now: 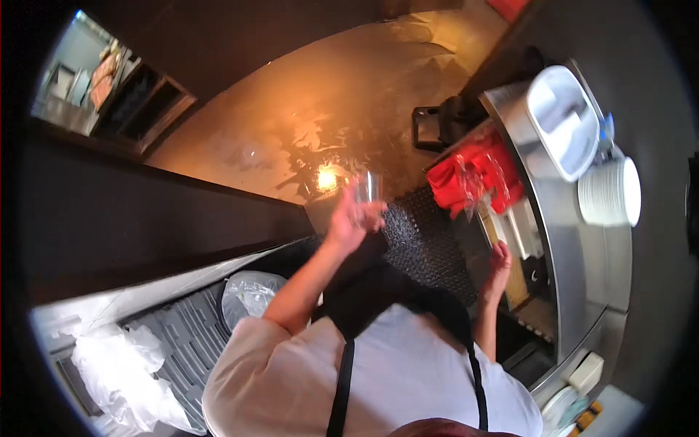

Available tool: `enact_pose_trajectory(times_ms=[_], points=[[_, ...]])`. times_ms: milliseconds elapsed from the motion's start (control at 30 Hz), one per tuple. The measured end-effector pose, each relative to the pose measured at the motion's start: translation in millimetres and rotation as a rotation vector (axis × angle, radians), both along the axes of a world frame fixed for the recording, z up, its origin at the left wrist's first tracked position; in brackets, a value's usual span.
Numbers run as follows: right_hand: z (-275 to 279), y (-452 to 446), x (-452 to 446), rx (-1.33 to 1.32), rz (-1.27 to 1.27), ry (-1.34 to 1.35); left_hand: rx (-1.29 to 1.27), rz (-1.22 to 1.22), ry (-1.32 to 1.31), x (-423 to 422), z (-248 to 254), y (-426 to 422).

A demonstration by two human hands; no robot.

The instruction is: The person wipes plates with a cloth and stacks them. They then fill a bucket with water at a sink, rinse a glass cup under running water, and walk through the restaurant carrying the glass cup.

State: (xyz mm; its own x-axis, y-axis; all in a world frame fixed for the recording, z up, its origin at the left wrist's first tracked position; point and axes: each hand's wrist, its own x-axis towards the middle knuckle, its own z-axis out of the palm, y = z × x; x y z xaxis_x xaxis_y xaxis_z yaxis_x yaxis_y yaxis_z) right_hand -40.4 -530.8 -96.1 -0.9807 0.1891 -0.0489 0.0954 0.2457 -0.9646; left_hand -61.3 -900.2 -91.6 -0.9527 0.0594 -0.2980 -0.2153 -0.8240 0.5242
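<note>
My left hand [355, 218] is wrapped round a clear drinking glass [370, 187], held out in front of my body above the floor. The glass looks upright, and its contents cannot be made out. Off to the other side, my right hand [498, 264] is raised beside the steel counter with nothing seen in it; its fingers look loosely stretched. Close to that hand are a red plastic bag [477, 175] and some pale boxes or trays [518, 229] under the counter.
On the steel counter [582, 269] at right stand a white tub [561, 120] and stacked white plates [611, 191]. A dark ridged mat [422, 247] covers part of the shiny wet floor [247, 138]. White plastic bags [124, 371] lie at left beside a lined bin [251, 295].
</note>
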Motion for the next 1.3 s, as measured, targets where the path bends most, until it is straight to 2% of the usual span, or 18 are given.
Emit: enact_pose_trajectory(times_ms=[67,133,267,300,400,433,533,567,667,700,733,800,833,933,1067,1133,1200,1300], points=[[12,-64,-54,-0.080,0.113,-0.007,0.002,0.090,0.101,-49,14,-51],[11,-108,-110,-0.042,0.412,0.049,0.002,0.175,0.181,-83,22,-95],[18,-196,-212,0.210,0.645,0.105,-0.145,0.345,0.187,-115,43,-162],[17,-223,-235,0.107,0.691,0.027,-0.130,0.371,0.236,-121,41,-180],[-14,-288,-321,0.199,0.843,0.138,-0.113,0.497,0.014,-134,13,-222],[-14,-317,-346,0.219,0.881,0.139,-0.150,0.529,0.095,-137,9,-239],[-32,-407,-426,0.216,0.999,0.186,-0.175,0.640,0.015,-141,-8,-283],[-44,-438,-452,0.186,1.013,0.190,-0.047,0.680,-0.020,-144,-13,-298],[-59,-534,-519,0.075,1.098,0.010,-0.152,0.929,-0.176,-156,-8,-343],[-58,-568,-540,0.228,1.091,-0.091,-0.147,0.966,-0.249,-157,0,-362],[-37,-606,-550,0.157,1.103,-0.191,-0.139,0.993,-0.231,-159,3,-382],[-45,-680,-582,0.157,1.219,-0.098,-0.249,1.123,-0.280,-168,9,-427],[-44,-726,-596,0.168,1.074,-0.387,-0.250,1.163,-0.263,-167,3,-450],[-42,-844,-615,0.005,1.426,0.080,-0.255,1.357,-0.337,-165,-5,-504],[11,-1010,-570,0.135,1.720,0.457,-0.315,1.438,-0.470,-141,-18,-572],[20,-1076,-539,0.191,1.829,0.509,-0.305,1.448,-0.464,-124,-25,-614],[10,-1123,-513,0.299,1.905,0.497,-0.296,1.486,-0.337,-109,-53,-660],[-40,-1145,-494,0.596,1.977,0.346,-0.181,1.577,-0.158,-90,-49,-731]])
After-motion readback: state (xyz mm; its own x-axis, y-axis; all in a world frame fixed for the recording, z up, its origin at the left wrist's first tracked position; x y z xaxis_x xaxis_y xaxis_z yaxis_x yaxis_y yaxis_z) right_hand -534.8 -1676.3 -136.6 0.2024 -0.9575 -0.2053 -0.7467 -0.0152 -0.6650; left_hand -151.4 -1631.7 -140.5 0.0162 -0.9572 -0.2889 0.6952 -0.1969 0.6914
